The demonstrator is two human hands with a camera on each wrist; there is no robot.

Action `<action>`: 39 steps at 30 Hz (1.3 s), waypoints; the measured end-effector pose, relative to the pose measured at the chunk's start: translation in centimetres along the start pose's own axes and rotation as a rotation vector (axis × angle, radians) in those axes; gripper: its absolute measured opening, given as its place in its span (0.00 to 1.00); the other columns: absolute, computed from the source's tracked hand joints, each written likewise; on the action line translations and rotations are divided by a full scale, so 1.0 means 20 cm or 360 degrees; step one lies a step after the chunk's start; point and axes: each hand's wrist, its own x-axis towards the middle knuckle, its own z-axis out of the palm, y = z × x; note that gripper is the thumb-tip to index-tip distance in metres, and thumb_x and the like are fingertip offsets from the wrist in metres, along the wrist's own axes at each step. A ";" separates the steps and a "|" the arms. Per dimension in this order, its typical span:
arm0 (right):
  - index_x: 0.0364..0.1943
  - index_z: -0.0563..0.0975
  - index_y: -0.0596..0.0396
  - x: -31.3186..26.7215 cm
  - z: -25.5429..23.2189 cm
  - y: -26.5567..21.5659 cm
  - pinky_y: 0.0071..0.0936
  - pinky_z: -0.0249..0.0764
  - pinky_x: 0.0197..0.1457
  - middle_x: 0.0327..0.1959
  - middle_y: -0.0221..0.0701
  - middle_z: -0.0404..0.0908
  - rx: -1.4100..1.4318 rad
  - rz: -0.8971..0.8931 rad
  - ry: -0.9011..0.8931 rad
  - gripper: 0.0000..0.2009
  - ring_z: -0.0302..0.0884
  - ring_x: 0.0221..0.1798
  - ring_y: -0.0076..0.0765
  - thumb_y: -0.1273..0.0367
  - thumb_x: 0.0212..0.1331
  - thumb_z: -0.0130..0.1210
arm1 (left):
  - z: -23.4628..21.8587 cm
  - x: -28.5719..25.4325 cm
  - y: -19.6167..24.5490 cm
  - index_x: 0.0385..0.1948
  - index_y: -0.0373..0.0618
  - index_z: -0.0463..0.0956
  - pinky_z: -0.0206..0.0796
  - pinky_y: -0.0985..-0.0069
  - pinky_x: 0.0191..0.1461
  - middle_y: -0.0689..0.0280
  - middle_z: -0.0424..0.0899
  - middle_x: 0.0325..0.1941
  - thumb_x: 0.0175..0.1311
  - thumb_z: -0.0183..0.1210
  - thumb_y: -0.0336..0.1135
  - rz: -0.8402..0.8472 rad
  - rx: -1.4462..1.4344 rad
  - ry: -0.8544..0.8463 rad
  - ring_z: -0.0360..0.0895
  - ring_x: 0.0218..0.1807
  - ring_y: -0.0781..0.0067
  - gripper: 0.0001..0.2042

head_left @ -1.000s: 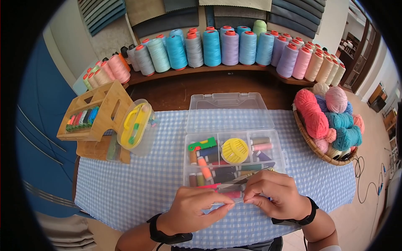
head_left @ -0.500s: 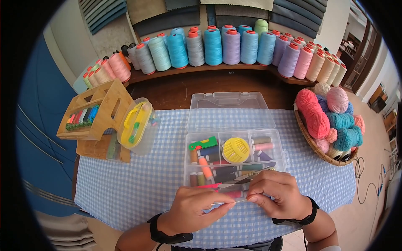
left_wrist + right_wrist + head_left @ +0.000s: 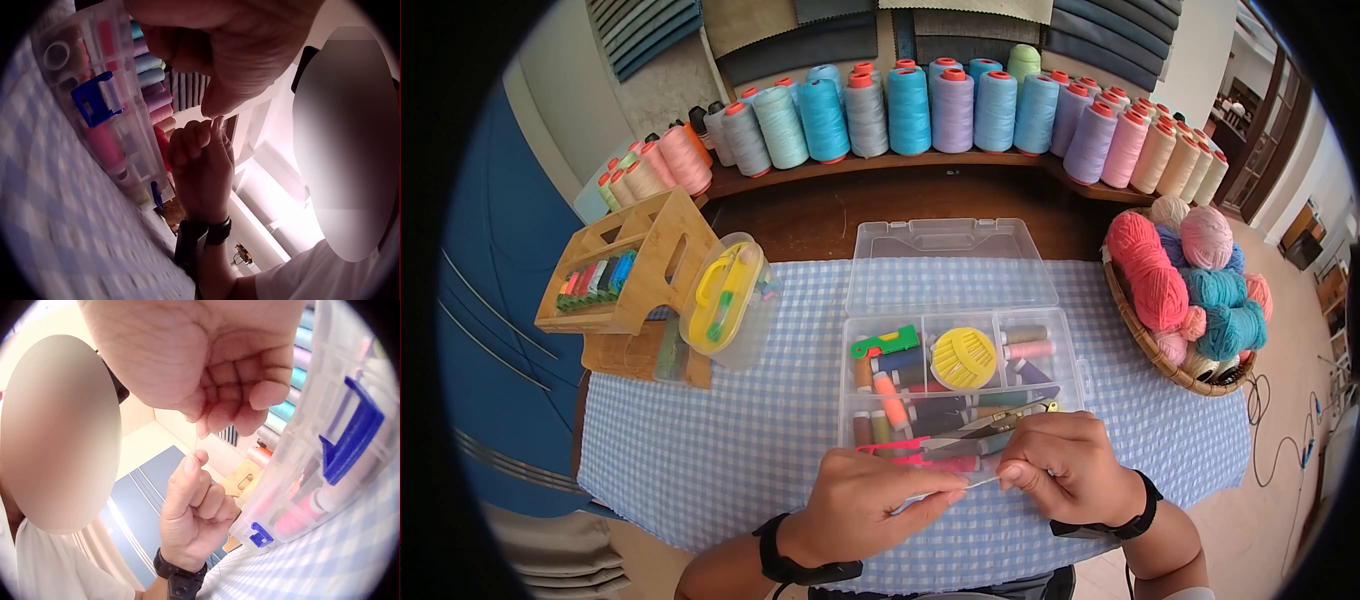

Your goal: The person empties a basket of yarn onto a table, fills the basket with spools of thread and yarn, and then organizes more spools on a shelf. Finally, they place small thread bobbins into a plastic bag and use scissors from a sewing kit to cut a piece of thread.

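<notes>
A thin pale strand [image 3: 983, 482] spans the small gap between both hands, at the near edge of the clear compartment box [image 3: 843, 400]. My left hand [image 3: 865, 505] pinches its left end between thumb and index finger. The right hand [image 3: 1068, 472] pinches the other end, with its remaining fingers curled. Scissors [image 3: 975, 433] with pink handles lie on the box just beyond the hands. In the left wrist view my left hand [image 3: 234, 47] is above the right hand [image 3: 203, 165]; the right wrist view shows the right hand [image 3: 200, 356] above the left [image 3: 197, 509].
Thread spools, a yellow needle disc [image 3: 963, 360] and a green tool [image 3: 884, 342] are in the box, its lid [image 3: 950, 285] open behind. Left stand a wooden rack [image 3: 630, 270] and yellow-lidded container [image 3: 722, 298]; right, a yarn basket [image 3: 1135, 335]. Spools [image 3: 910, 112] line the back shelf.
My right hand has shifted slightly right, away from the left, and the gap between the fingertips has widened with more strand showing. The left hand has barely moved.
</notes>
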 end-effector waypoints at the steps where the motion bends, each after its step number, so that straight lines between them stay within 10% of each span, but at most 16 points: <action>1: 0.27 0.78 0.58 0.00 0.00 0.00 0.35 0.69 0.25 0.21 0.34 0.73 -0.0004 0.0005 0.0005 0.10 0.73 0.21 0.42 0.69 0.63 0.64 | 0.00 0.00 0.00 0.33 0.46 0.88 0.59 0.80 0.19 0.67 0.82 0.16 0.51 0.74 0.27 0.0020 -0.0012 0.0025 0.71 0.13 0.79 0.08; 11: 0.47 0.81 0.57 0.03 -0.03 -0.06 0.29 0.82 0.39 0.45 0.36 0.83 0.0178 0.0102 -0.0072 0.19 0.84 0.40 0.39 0.68 0.52 0.73 | -0.01 0.02 0.03 0.33 0.41 0.88 0.49 0.83 0.17 0.69 0.82 0.16 0.51 0.72 0.23 -0.0109 -0.0069 0.0117 0.64 0.12 0.88 0.07; 31: 0.32 0.81 0.57 0.02 0.00 -0.01 0.32 0.75 0.30 0.28 0.34 0.78 -0.0090 -0.0195 0.0056 0.06 0.80 0.29 0.39 0.72 0.56 0.68 | -0.02 -0.01 0.01 0.35 0.46 0.88 0.61 0.80 0.19 0.68 0.80 0.15 0.53 0.73 0.27 -0.0105 -0.0024 -0.0026 0.74 0.14 0.78 0.08; 35: 0.30 0.80 0.57 0.01 0.00 -0.01 0.33 0.72 0.26 0.24 0.33 0.76 -0.0103 -0.0155 0.0049 0.06 0.77 0.24 0.38 0.71 0.58 0.67 | -0.02 0.00 0.02 0.34 0.45 0.89 0.50 0.81 0.17 0.70 0.80 0.14 0.50 0.74 0.25 -0.0059 -0.0047 0.0000 0.62 0.10 0.84 0.09; 39: 0.29 0.80 0.57 0.01 0.00 -0.01 0.33 0.71 0.25 0.23 0.33 0.75 -0.0065 -0.0120 0.0037 0.06 0.76 0.23 0.38 0.71 0.59 0.67 | -0.02 0.00 0.02 0.36 0.47 0.89 0.63 0.81 0.20 0.67 0.85 0.21 0.52 0.75 0.28 -0.0025 -0.0032 -0.0032 0.76 0.16 0.78 0.09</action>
